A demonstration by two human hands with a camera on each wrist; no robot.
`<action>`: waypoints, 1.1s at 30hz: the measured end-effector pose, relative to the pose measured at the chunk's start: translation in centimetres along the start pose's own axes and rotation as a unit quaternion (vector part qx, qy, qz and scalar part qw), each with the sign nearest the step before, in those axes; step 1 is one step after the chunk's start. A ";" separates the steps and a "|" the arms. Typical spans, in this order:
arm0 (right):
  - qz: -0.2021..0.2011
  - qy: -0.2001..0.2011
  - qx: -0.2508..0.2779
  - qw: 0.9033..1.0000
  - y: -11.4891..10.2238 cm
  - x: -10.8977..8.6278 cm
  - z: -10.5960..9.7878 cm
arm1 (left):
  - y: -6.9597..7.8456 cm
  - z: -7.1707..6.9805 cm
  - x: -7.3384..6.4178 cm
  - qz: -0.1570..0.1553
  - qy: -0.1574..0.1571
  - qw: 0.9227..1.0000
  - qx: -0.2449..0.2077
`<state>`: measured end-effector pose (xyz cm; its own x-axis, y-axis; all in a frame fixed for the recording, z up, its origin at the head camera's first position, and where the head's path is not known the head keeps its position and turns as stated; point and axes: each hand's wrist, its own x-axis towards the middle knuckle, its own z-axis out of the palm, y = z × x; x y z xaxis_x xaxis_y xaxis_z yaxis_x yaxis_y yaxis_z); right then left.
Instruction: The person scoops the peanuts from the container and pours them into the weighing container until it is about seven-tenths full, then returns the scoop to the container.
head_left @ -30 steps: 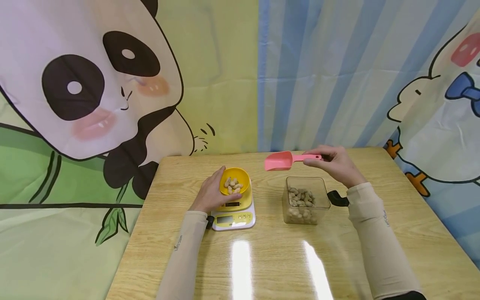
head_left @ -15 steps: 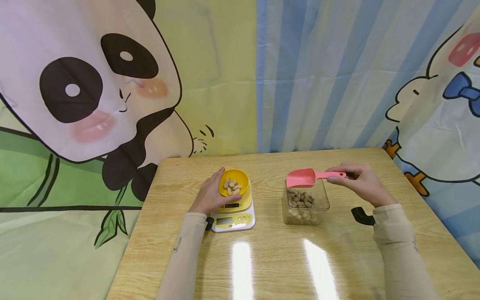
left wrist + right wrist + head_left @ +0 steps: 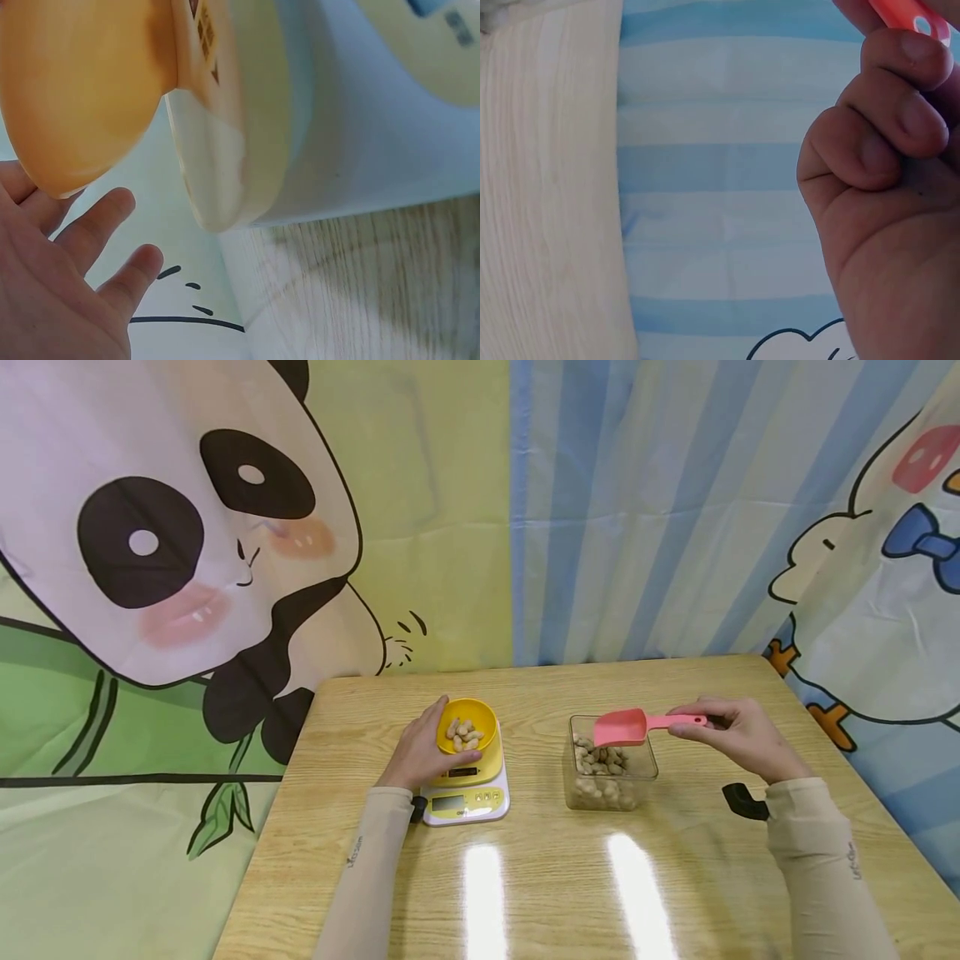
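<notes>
The left hand (image 3: 422, 750) grips the yellow bowl (image 3: 484, 716), which contains unshelled peanuts (image 3: 465, 732) and sits on the yellow-and-white scale (image 3: 467, 807). The right hand (image 3: 742, 739) pinches the pink scoop (image 3: 622, 727) by its handle end, roughly level, above the clear rectangular container (image 3: 617, 777), which is upright and partly filled with peanuts.

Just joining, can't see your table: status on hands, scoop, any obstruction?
Left hand around yellow bowl on scale. Right hand pinching pink scoop above clear container. No obstruction visible between scoop and peanuts.

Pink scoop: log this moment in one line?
right hand: holds pink scoop over clear box | left hand: holds yellow bowl on scale
</notes>
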<state>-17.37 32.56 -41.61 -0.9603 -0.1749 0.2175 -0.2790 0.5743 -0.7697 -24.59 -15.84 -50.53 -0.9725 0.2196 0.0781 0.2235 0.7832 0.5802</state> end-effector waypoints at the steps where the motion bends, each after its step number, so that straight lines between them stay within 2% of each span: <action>1: 0.004 -0.001 -0.005 1.000 0.0 0.0 0.0 | 0.0 0.0 0.0 0.001 0.000 1.000 0.000; 9: 0.015 -0.030 -0.046 0.998 0.3 0.4 0.3 | 0.1 -0.2 0.1 0.003 0.000 1.000 0.009; 13: 0.013 -0.036 -0.051 0.998 0.4 0.3 0.3 | 0.9 -0.4 0.3 0.027 0.014 0.999 0.027; 17: 0.016 -0.037 -0.045 0.998 0.5 0.4 0.3 | 3.0 -0.9 0.8 0.081 0.021 0.996 0.040; 22: 0.013 -0.038 -0.053 0.998 0.6 0.4 0.3 | 6.4 -0.7 1.1 0.146 -0.002 0.987 0.069; 27: 0.007 -0.049 -0.065 0.997 0.6 0.6 0.4 | 9.2 1.0 1.1 0.184 -0.025 0.979 0.083; 33: 0.004 -0.049 -0.072 0.996 0.3 0.4 0.7 | 11.6 3.7 1.1 0.202 -0.066 0.974 0.081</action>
<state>-17.88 32.09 -42.20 -0.9589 -0.2434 0.1457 -0.2762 0.6834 -0.6758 -22.85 -4.34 -46.66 -0.7882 0.5933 0.1637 0.6044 0.6960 0.3875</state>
